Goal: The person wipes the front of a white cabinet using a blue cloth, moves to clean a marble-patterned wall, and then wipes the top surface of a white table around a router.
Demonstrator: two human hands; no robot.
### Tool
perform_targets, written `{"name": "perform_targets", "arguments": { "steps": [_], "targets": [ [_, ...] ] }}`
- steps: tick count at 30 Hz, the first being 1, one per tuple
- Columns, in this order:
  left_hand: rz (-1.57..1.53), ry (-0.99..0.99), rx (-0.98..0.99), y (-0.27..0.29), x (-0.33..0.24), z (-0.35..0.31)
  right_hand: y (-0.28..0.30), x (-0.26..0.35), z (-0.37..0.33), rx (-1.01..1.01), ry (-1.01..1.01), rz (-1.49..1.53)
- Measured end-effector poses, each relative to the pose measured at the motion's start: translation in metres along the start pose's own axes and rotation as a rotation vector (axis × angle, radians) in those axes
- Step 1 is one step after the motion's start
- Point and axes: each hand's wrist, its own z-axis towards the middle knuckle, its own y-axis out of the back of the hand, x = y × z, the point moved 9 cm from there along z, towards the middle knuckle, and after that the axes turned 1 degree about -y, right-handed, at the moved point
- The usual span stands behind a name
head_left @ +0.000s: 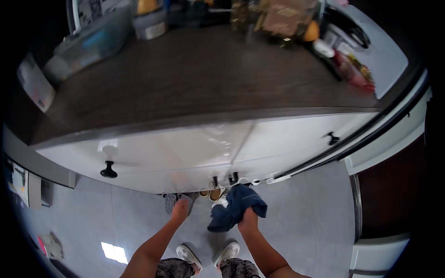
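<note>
Bunched folds of a dark blue cloth [236,208] hang from my right hand [249,221], which is closed on its right side. Whether it is a towel or a garment does not show. My left hand [180,211] is lowered over the floor, close to a pair of grey slippers [169,202] at the cabinet's foot. Blur hides its fingers, and I cannot tell if it touches them. Tan-lined shoes [215,194] stand between the hands, partly beneath the cabinet edge. Something white [220,202] shows beside the cloth.
A white cabinet [194,153] with black knobs [109,170] and a dark brown top [208,78] stands before me. On top are a clear plastic bin [92,46], a jar [150,25], boxes and a white tray [387,55]. My white shoes [227,254] rest on grey tiles [306,217].
</note>
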Motion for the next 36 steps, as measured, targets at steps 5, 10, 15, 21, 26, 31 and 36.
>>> {"name": "perform_targets", "arguments": {
  "steps": [5,10,15,21,26,31,36],
  "targets": [
    [-0.049,0.11,0.344,0.003,-0.082,-0.055,-0.005,0.017,-0.043,0.0,-0.217,0.12],
    [-0.082,-0.166,0.514,-0.003,-0.163,-0.129,-0.015,0.07,-0.117,-0.056,-0.253,0.09],
    [-0.251,-0.132,0.805,0.008,-0.263,-0.189,0.033,0.108,-0.195,-0.296,-0.239,-0.044],
    [-0.167,-0.422,0.696,0.067,-0.362,-0.2,-0.004,0.179,-0.259,-0.075,-0.184,0.086],
    [-0.23,-0.235,0.576,0.173,-0.445,-0.205,-0.058,0.243,-0.289,0.129,-0.078,0.004],
    [-0.245,-0.187,0.33,0.262,-0.449,-0.235,-0.112,0.256,-0.306,0.286,-0.113,-0.014],
    [-0.365,-0.005,0.276,0.264,-0.388,-0.272,-0.16,0.26,-0.349,0.471,-0.093,-0.123]
  ]
}}
